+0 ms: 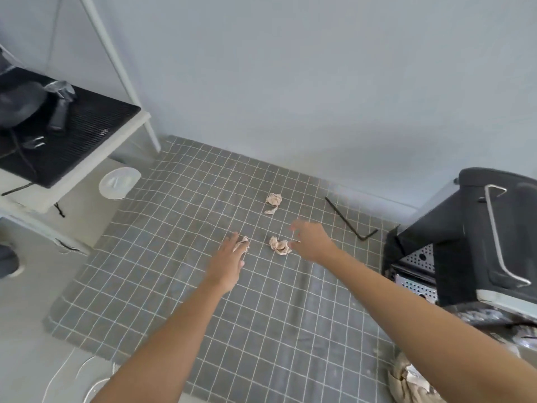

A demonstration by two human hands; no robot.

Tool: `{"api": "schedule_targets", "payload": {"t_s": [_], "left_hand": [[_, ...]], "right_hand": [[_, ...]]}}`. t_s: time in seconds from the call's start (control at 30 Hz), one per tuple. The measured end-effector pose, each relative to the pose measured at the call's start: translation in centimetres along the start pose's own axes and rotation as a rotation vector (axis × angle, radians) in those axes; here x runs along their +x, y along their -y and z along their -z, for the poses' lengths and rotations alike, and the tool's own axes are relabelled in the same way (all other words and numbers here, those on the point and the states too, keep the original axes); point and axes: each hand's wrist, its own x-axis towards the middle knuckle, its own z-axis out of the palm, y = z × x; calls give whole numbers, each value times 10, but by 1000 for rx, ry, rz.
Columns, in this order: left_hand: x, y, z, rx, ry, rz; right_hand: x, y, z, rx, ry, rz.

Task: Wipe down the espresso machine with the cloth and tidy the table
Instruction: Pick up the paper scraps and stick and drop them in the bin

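Three crumpled paper scraps lie on the grey checked tablecloth (180, 257). The far scrap (273, 202) sits alone near the wall. The middle scrap (279, 246) lies just left of my right hand (312, 241), whose fingers are spread above the cloth and hold nothing. My left hand (229, 258) rests palm down over a third scrap (243, 242), fingertips touching it; whether it is gripped I cannot tell. The black espresso machine (479, 237) stands at the right edge. A crumpled beige cloth (412, 382) lies at the bottom right.
A black bent rod (348, 219) lies on the tablecloth near the machine. A white saucer (119, 183) sits at the left edge under a white shelf (72, 170) carrying a black mat and dark tools. A white plate (96, 382) shows at the bottom left.
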Motion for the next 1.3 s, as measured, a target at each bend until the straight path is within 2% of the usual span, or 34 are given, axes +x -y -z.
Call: {"api": "schedule_targets", "payload": {"t_s": [0.17, 0.3, 0.47, 0.57, 0.7, 0.83, 0.93, 1.1, 1.17, 1.3], "left_hand": [[-1, 14, -17, -87, -112, -101], [6, 16, -8, -255, -162, -61], [65, -14, 26, -303, -357, -228], [107, -38, 34, -316, -422, -279], [155, -58, 22, -242, -362, -272], [180, -64, 5, 50, -209, -98], [183, -65, -9, 147, -141, -51], [178, -59, -25, -10, -273, -128], [172, -53, -28, -52, -294, -171], [153, -42, -26, -155, -356, -211]], "right_hand": [[33, -2, -48, -65, 41, 84], [45, -8, -79, -217, 60, 175], [36, -28, -98, -221, -23, 251], [26, -38, -97, -187, -42, 279], [15, -53, -94, -115, -105, 310], [13, -79, -95, -63, -280, 333], [16, -96, -80, 34, -382, 259], [40, -123, -46, 280, -519, -91], [55, -135, -36, 236, -564, -213], [77, -156, -30, 4, -499, -435]]}}
